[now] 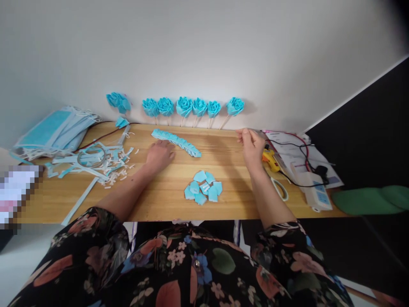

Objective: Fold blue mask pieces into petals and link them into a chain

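My left hand rests on the wooden table, fingers curled, its fingertips touching a long row of folded blue pieces. What, if anything, it grips is hidden. My right hand is raised at the table's back right, thumb and fingers pinched together on something too thin to make out. A small heap of blue cut squares lies between my forearms. Several blue fabric roses on sticks lean against the white wall behind.
A stack of blue face masks lies at the far left, with cut strips and scraps beside it. A yellow glue gun, scissors, cables, papers and a white box crowd the right end.
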Demonstrator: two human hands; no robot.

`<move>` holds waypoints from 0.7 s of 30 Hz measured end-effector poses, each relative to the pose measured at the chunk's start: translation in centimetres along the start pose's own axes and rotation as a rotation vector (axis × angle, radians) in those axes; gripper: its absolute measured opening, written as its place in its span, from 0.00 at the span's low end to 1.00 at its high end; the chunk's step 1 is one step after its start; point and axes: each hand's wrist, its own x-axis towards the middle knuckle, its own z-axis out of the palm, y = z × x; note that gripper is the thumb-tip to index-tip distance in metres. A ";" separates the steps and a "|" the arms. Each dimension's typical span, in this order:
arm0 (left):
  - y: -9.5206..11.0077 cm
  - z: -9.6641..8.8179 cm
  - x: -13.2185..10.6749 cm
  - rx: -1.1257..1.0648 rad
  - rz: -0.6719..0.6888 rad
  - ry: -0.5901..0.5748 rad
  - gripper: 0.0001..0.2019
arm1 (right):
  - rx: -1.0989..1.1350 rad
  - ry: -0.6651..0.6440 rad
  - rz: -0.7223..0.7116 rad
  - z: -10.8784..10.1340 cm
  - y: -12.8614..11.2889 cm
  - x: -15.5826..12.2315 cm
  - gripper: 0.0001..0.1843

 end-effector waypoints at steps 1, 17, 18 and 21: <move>0.0 0.0 0.0 0.000 0.000 -0.002 0.15 | 0.001 -0.031 0.009 0.1 -0.1 -0.2 0.26; 4.2 1.0 -1.1 -0.454 0.408 0.086 0.15 | -0.224 -1.090 -0.103 2.4 -1.0 -4.4 0.11; 4.2 1.1 -1.1 -0.496 0.398 0.076 0.14 | -0.234 -1.107 -0.130 2.7 -1.1 -4.5 0.09; 4.2 0.6 -1.1 -0.683 0.318 0.007 0.13 | -0.191 -1.129 -0.193 3.4 -1.3 -4.9 0.04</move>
